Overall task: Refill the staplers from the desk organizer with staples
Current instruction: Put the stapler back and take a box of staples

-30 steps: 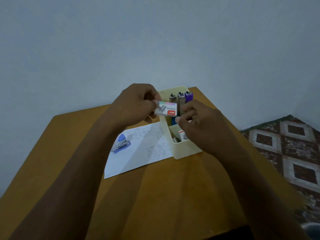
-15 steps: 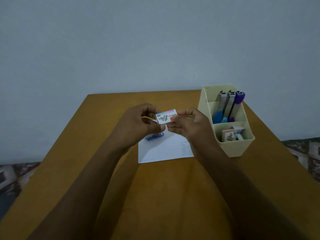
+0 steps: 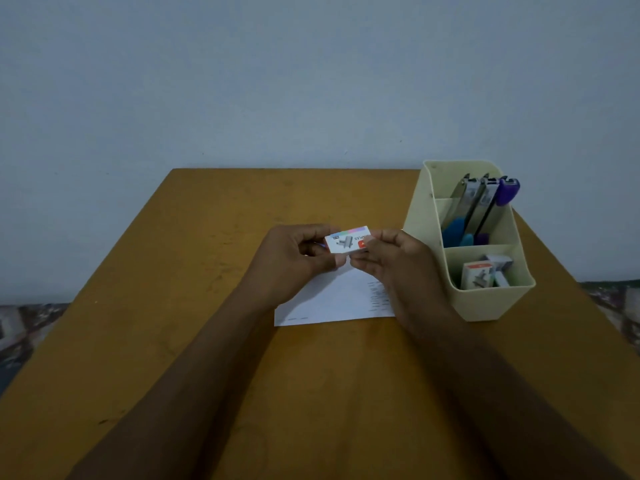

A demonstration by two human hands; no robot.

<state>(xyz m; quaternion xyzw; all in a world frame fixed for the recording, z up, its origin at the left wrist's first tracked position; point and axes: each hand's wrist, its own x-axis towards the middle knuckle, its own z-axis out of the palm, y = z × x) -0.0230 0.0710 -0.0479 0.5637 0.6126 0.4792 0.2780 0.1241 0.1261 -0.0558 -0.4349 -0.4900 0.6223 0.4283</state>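
Pale wall behind, brown surface below. Above a sheet of paper, partly hidden by the wrists, the left hand pinches one end of a small staple box and the right hand pinches the other. Just right stands the cream desk organizer, with staplers upright in its rear compartment and spare boxes in front.

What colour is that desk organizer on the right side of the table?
Pale cream, almost light yellow; the head view shows the desk organizer plainly.
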